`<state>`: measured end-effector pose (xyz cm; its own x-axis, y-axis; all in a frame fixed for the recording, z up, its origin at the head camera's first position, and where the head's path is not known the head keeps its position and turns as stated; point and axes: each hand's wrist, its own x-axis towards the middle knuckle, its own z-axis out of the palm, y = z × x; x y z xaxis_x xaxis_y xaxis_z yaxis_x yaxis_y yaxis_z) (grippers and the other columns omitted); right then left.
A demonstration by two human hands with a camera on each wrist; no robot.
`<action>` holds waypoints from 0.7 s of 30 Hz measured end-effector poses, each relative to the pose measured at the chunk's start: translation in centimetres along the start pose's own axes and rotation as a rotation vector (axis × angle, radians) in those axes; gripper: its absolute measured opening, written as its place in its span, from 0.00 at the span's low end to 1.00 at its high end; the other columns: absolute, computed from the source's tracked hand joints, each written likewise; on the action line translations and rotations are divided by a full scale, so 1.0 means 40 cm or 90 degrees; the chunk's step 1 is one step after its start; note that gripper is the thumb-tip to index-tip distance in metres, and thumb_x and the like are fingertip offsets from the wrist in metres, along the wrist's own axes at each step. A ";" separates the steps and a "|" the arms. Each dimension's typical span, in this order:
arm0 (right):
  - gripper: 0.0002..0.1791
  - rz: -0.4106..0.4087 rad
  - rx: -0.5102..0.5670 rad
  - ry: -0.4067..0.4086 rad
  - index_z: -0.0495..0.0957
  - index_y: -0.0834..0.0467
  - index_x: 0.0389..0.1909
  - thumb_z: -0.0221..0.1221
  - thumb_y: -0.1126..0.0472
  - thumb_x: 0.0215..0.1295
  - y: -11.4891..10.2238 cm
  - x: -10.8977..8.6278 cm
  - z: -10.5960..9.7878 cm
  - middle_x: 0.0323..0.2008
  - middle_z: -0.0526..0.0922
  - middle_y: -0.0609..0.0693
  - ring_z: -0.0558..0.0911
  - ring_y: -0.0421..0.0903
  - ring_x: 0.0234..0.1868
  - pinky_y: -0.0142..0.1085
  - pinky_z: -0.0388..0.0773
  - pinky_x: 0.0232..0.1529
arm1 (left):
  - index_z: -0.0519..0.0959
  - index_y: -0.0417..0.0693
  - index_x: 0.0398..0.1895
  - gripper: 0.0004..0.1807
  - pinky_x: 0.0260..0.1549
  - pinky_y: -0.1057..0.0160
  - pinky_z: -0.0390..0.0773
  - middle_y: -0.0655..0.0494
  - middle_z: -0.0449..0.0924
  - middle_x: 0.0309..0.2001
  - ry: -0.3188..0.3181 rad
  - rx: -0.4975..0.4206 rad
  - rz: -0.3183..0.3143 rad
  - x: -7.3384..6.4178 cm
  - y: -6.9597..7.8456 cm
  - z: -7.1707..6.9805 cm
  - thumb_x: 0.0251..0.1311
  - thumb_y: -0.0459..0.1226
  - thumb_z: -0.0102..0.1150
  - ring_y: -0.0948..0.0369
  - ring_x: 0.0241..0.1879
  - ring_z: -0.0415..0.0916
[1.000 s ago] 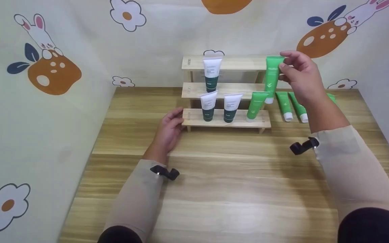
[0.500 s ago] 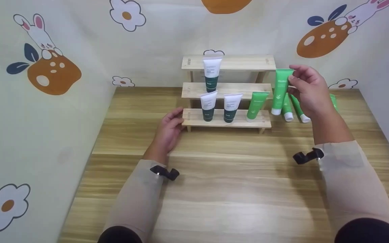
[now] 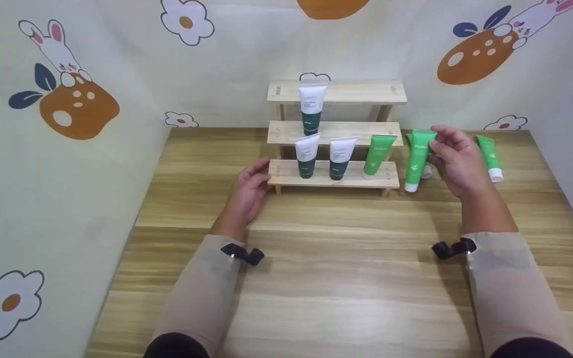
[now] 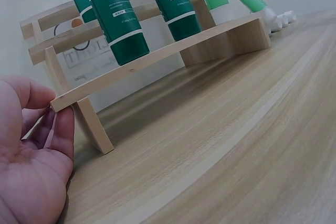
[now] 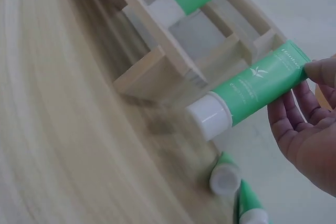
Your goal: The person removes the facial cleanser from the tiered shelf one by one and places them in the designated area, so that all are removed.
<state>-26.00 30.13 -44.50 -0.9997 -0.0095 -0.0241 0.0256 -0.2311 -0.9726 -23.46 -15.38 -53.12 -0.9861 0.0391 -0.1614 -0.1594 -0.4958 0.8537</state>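
Observation:
My left hand (image 3: 249, 194) pinches the left end of the lowest board of a three-tier wooden rack (image 3: 356, 93), thumb above and fingers below in the left wrist view. My right hand (image 3: 463, 161) holds a green squeeze tube (image 3: 419, 156) by its flat top end, white cap downward, just right of the rack. In the right wrist view the tube (image 5: 262, 82) slants, its cap over the table. On the lowest board stand two white-and-dark-green tubes (image 3: 307, 155) and another green tube (image 3: 380, 155). One more white-and-dark-green tube (image 3: 312, 109) stands on the middle board.
Green tubes lie on the wood-grain table (image 3: 336, 258) right of the rack; one tube (image 3: 489, 154) shows beyond my right hand, others are partly hidden behind the held tube and hand. A patterned cloth wall (image 3: 237, 64) rises close behind the rack.
My right hand has brought the green tube down and toward me, from beside the upper boards to beside the lowest one. The left hand keeps its place on the rack.

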 end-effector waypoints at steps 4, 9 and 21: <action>0.19 0.025 -0.011 0.002 0.78 0.58 0.64 0.63 0.66 0.75 0.029 -0.001 -0.020 0.46 0.74 0.46 0.77 0.42 0.47 0.30 0.85 0.46 | 0.67 0.34 0.77 0.31 0.62 0.63 0.83 0.44 0.73 0.71 0.001 -0.002 0.002 0.001 -0.002 -0.001 0.70 0.22 0.49 0.53 0.65 0.77; 0.21 0.041 -0.022 0.013 0.78 0.58 0.67 0.64 0.66 0.75 0.054 0.001 -0.031 0.46 0.75 0.45 0.78 0.41 0.45 0.30 0.86 0.45 | 0.68 0.34 0.76 0.30 0.60 0.64 0.84 0.45 0.74 0.69 0.005 -0.001 0.002 0.003 -0.001 -0.002 0.70 0.21 0.49 0.54 0.63 0.78; 0.18 0.037 -0.087 0.002 0.85 0.59 0.58 0.66 0.71 0.70 0.084 -0.005 -0.059 0.46 0.79 0.46 0.82 0.37 0.43 0.25 0.86 0.45 | 0.66 0.33 0.77 0.31 0.60 0.64 0.84 0.44 0.73 0.70 0.009 -0.009 0.003 0.005 -0.005 -0.001 0.70 0.21 0.48 0.55 0.61 0.78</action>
<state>-25.72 31.65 -48.30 -0.9966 -0.0162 -0.0810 0.0822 -0.0964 -0.9919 -23.61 -15.33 -53.35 -0.9860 0.0246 -0.1650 -0.1545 -0.5077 0.8476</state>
